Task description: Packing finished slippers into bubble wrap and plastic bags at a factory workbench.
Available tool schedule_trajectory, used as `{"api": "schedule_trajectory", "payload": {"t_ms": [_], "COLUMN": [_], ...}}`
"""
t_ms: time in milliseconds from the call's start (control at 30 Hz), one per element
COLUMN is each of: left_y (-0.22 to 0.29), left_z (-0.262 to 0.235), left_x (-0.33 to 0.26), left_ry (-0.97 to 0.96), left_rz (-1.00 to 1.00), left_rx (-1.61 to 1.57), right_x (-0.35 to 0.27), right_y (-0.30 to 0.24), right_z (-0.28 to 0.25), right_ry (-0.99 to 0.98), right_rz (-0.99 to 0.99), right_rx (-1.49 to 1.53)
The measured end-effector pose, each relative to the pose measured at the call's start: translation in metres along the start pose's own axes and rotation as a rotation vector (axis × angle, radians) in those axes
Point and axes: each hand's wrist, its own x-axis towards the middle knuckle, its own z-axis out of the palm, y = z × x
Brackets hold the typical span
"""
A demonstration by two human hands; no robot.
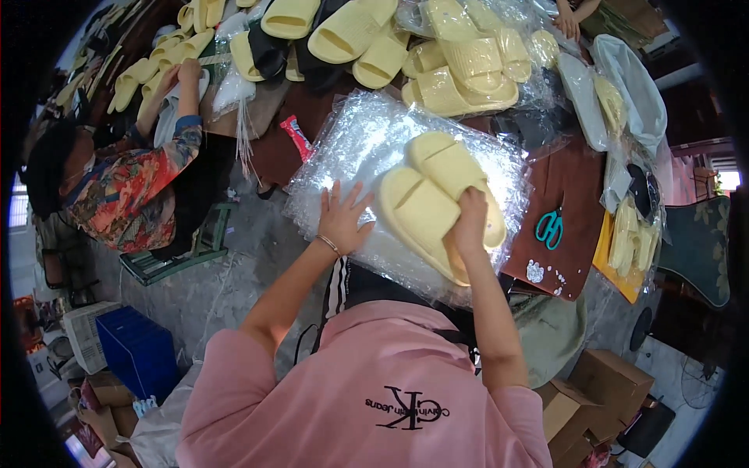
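A pair of pale yellow slippers (417,204) lies over a stack of clear plastic bags (355,144) in front of me. My right hand (470,221) grips the pair at its near right side, the fingers partly hidden behind the slippers. Flat on the bags' left part rests my left hand (344,221), fingers spread, holding nothing. To the right of the stack, teal-handled scissors (550,228) lie on the brown table (558,183).
Heaped yellow slippers (351,35), some bagged, cover the table's far side. A red packet (296,139) lies left of the bags. At the left a co-worker in a floral top (129,191) handles slippers; another person's hand (567,22) shows far right. A blue crate (136,351) stands lower left.
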Motion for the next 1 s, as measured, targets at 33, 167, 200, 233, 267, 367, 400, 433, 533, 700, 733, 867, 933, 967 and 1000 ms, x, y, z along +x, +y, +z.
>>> {"api": "schedule_trajectory", "payload": {"t_ms": [33,167,200,233,267,367,400,433,533,700,733,867,933,967,1000], "left_y": [0.000,-0.010,-0.013,-0.018,-0.039,-0.025,-0.031,-0.034,-0.035,-0.025,-0.018,0.045,0.074,0.087,0.095], "left_z": [-0.001,0.003,0.007,0.011,0.023,-0.024,-0.028,-0.029,-0.014,-0.011,-0.012,-0.025,-0.030,-0.031,-0.031], "left_x": [0.000,-0.007,-0.004,0.001,0.009,0.022,0.024,0.026,0.025,0.023,0.027,0.052,0.065,0.074,0.081], "left_ry": [-0.006,0.076,0.050,0.024,0.195,0.379,0.349,0.318,0.139,0.316,0.352,0.368,0.343,0.317,0.293], "left_rz": [-0.011,0.037,0.000,-0.037,0.020,-0.096,-0.168,-0.240,-0.245,-0.262,-0.210,0.048,0.154,0.184,0.214], "left_rx": [0.004,-0.026,-0.048,-0.069,-0.322,0.085,0.119,0.153,0.136,0.141,0.094,-0.010,-0.054,-0.075,-0.097], "right_x": [-0.005,-0.008,-0.006,-0.006,-0.003,0.002,0.005,0.008,0.001,-0.007,-0.012,-0.025,-0.019,-0.018,-0.017], "right_y": [0.000,-0.001,-0.002,-0.002,-0.003,-0.016,-0.020,-0.021,-0.001,0.026,0.038,0.075,0.075,0.075,0.074], "right_z": [0.011,0.016,0.016,0.014,0.013,-0.003,-0.007,-0.009,0.000,-0.033,-0.040,-0.039,-0.033,-0.030,-0.026], "right_ry": [-0.083,-0.030,-0.029,-0.026,-0.032,0.003,0.014,0.023,-0.071,-0.047,-0.054,0.138,0.139,0.139,0.147], "right_rz": [0.007,-0.061,-0.084,-0.072,-0.081,-0.072,-0.114,-0.156,-0.143,0.123,0.127,0.276,0.169,0.172,0.172], "right_rx": [-0.084,-0.023,0.015,0.003,0.044,0.055,0.057,0.058,0.073,0.424,0.420,0.055,-0.061,-0.062,-0.095]}}
